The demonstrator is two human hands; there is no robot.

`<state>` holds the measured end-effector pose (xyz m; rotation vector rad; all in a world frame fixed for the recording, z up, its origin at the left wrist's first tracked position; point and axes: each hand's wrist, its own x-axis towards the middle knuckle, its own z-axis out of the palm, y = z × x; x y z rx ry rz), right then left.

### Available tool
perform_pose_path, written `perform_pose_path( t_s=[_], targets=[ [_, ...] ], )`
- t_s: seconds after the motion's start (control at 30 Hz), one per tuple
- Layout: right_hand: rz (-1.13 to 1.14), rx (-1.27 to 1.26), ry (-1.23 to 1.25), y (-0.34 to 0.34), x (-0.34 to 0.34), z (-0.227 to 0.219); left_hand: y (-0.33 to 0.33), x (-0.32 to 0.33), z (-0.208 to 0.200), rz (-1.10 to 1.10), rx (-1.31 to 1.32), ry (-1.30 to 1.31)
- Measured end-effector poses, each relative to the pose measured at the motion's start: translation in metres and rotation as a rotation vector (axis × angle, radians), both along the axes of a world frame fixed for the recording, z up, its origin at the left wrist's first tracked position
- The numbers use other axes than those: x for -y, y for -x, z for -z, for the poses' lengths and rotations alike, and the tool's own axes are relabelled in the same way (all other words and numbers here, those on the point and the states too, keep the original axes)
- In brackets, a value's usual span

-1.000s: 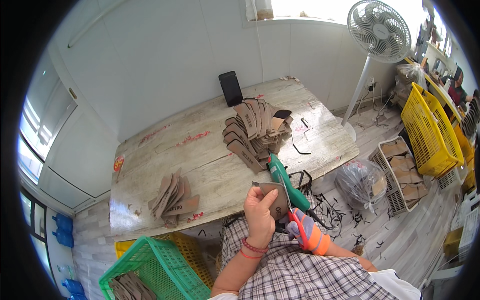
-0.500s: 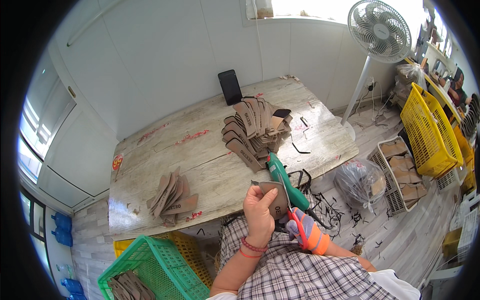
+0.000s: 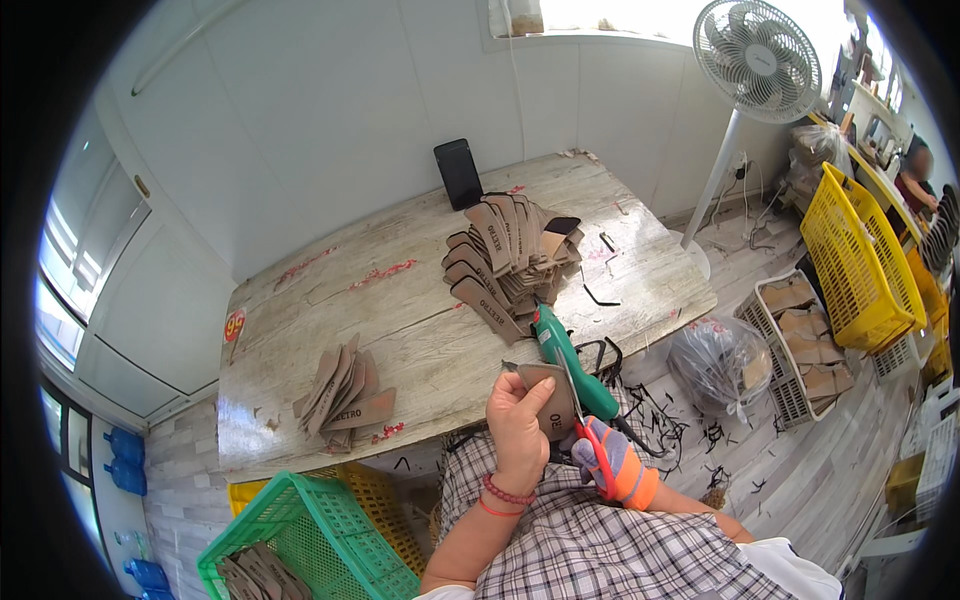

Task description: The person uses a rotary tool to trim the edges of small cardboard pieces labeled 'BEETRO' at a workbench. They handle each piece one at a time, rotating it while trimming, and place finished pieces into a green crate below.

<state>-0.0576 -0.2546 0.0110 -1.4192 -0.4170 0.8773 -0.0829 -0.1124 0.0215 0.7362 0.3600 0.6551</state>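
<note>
My bare left hand [image 3: 520, 425] pinches a brown-grey flat piece with dark print [image 3: 556, 405] between thumb and fingers at the table's front edge. In my gloved right hand [image 3: 615, 465] is a pair of red-handled scissors [image 3: 597, 450], its blades along the piece's right edge. Just beyond lies a green corded power tool [image 3: 572, 365], partly behind the piece. A large fanned pile of similar pieces [image 3: 505, 250] rests farther back on the table, and a smaller stack [image 3: 345, 395] sits at the left.
The wooden table [image 3: 330, 290] carries a black phone [image 3: 459, 173] leaning on the wall. A green crate [image 3: 310, 520] stands front left. On the right are a plastic bag [image 3: 722, 365], a crate of brown pieces [image 3: 795, 330], a yellow crate [image 3: 860, 265], a fan [image 3: 760, 62] and black scraps [image 3: 665, 420].
Both hands, the held piece and the scissors stay nearly in place. At the far right, a person by the bench has shifted slightly.
</note>
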Motion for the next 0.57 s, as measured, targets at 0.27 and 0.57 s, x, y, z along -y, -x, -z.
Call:
perform_pose_path(
  t_s=[0.27, 0.57],
  targets=[
    [-0.001, 0.071, 0.033, -0.002, 0.001, 0.004, -0.001, 0.001, 0.000, -0.024, -0.035, 0.011],
    [-0.043, -0.031, 0.128, -0.003, 0.006, 0.017, -0.002, 0.001, 0.002, -0.030, -0.076, -0.003]
  ],
)
